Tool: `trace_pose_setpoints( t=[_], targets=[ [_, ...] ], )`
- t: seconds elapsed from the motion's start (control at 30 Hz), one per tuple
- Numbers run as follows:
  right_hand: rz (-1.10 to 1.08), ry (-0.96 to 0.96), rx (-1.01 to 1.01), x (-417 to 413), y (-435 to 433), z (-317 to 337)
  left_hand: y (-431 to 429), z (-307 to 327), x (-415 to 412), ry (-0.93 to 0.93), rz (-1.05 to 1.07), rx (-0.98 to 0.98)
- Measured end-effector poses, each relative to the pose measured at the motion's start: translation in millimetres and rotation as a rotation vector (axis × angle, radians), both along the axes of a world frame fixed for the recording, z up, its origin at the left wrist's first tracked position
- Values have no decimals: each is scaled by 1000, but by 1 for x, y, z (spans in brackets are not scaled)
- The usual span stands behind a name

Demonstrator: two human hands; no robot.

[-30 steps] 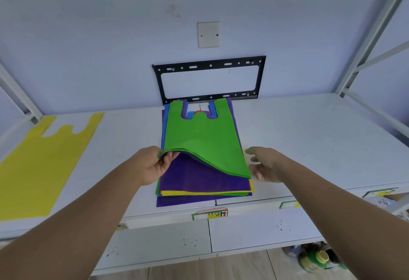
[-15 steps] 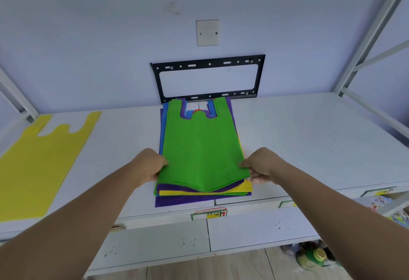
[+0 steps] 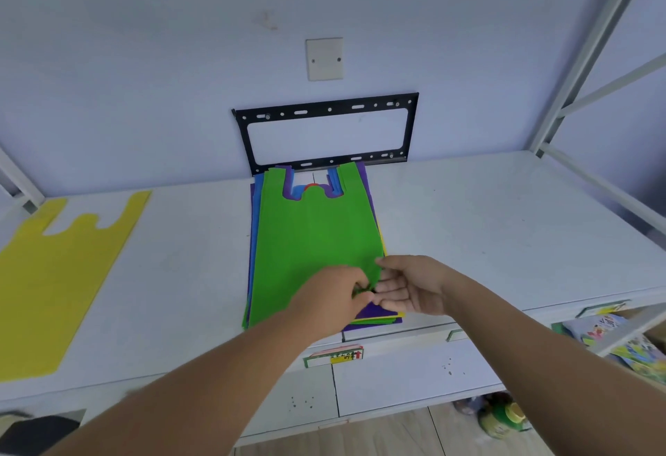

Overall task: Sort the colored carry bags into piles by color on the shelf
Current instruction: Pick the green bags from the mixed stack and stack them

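hands: 2 (left (image 3: 333,298), right (image 3: 411,284)) | green bag (image 3: 317,239): 1 | yellow bag (image 3: 54,275): 1

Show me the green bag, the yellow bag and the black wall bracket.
green bag (image 3: 317,239), head view, middle of its flat body
yellow bag (image 3: 54,282), head view, centre of its body
black wall bracket (image 3: 326,108), head view, top bar

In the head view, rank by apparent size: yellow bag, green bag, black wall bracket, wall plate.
1. yellow bag and green bag: look alike; the yellow is cut off at the frame edge, so unranked.
2. black wall bracket.
3. wall plate, smallest.
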State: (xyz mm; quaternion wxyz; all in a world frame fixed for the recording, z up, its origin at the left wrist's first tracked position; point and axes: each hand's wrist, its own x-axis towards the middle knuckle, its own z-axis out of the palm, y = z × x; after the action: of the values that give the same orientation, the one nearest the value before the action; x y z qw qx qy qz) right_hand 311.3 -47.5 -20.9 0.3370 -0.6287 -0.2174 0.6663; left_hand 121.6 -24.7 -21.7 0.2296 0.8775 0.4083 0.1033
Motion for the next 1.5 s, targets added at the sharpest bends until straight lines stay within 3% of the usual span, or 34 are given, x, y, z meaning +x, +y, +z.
trace_pose_setpoints(
  t=[0.13,0.27,0.7,0.87,0.93,1.07,1.13,1.17,1.27,1.3,1.4,1.5],
  targets=[
    [110,42,-87,5,-8,-5,4,-2,1,-24,-14,55],
    [142,85,-125,10,-12,-2,9,-5,2,-114,-52,-56],
    [-15,22,-30,-3,-18,-15,19,-11,-3,-198,-24,-202],
    [-81,97,32,-8,-21,-19,19,-11,-3,-193,-18,-145],
    [-46,-79,47,-11,-23,-18,19,-12,-3,-202,2,-105],
    [46,-772,237,-7,-17,-20,18,-16,-1,-197,-1,-82],
    [76,-869,314,-9,-10,-14,16,-13,1,-196,-27,-106],
    [82,-778,288,-10,-6,-9,14,-12,1,-192,-36,-148],
    [20,-204,36,-13,-3,0,6,-8,2,-157,15,-271],
    [38,-105,-6,-13,-4,-1,2,-6,2,-154,47,-307],
    [55,-86,-1,-12,-3,-9,-9,4,-2,-203,113,-512],
    [-77,49,28,-13,8,-2,-15,14,-17,-275,270,-922]
  ],
)
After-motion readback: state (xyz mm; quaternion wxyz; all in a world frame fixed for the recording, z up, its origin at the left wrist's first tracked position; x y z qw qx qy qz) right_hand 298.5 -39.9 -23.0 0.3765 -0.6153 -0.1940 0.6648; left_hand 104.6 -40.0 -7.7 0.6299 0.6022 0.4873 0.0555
